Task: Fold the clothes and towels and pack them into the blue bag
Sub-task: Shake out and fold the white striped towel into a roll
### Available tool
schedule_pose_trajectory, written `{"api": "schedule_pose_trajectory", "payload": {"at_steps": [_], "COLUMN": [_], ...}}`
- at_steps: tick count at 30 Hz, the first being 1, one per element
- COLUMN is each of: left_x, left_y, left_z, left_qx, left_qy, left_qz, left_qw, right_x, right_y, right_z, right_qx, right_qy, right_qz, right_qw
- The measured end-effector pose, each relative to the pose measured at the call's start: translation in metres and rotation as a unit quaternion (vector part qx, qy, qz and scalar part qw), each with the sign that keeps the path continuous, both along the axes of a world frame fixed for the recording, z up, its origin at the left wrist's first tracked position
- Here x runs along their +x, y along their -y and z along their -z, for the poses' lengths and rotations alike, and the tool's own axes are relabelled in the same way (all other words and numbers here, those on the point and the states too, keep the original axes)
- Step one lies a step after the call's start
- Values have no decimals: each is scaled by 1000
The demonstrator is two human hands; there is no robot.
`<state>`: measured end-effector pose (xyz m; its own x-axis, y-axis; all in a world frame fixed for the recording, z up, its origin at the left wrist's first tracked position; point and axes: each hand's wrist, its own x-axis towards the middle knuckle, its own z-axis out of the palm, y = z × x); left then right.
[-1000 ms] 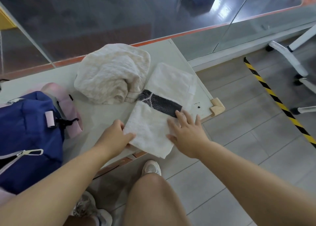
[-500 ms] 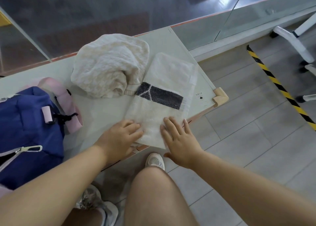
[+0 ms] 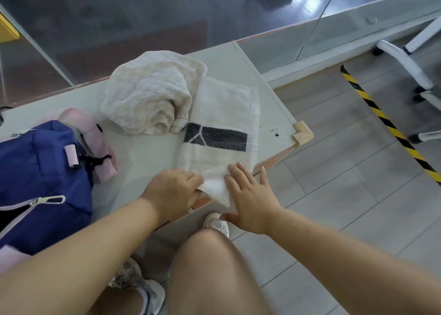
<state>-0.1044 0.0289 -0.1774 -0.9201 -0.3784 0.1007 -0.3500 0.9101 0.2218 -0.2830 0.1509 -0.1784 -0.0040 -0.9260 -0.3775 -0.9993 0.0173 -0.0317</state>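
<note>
Blue bag [image 3: 43, 171] sits on the table [image 3: 143, 154] at left, contents hidden; crumpled cream cloth [image 3: 148, 92] beside it not yet folded. Left hand [image 3: 171, 190] pinches near edge of striped white towel [image 3: 222, 109] at table's right corner, right hand [image 3: 250, 195] pressing it, fingers spread. Looks early: packing all left.

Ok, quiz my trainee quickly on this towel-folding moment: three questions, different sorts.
1. True or false: the white terry towel with a dark grey band lies on the pale table, outside the blue fabric bag.
2. Fill in: the right hand rests on the towel with fingers ___.
3. Which grips the towel's near corner? A left hand B right hand C neither
Key: 1 true; 2 straight; 3 A.
</note>
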Motion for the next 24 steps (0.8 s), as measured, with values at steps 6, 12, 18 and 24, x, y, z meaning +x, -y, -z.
{"api": "schedule_pose_trajectory", "payload": {"at_steps": [6,12,18,24], "left_x": [-24,-26,-10,-1], "left_y": [-12,-11,-3,-1], "left_z": [-30,-51,-61,-72], "left_qx": [12,19,167,467], "left_qy": [-52,-92,10,-21], "left_qz": [-18,1,-21,-111], "left_qw": [998,996,986,877], "right_x": [5,-15,-47,-66], "right_y": [-9,-15,-34,-34], "right_z": [-7,-20,-42,-60], "right_qx": [-151,-245,-189,-62], "right_qy": [-20,21,194,423], "right_qz": [103,154,31,206], "right_qw": [983,957,962,880]}}
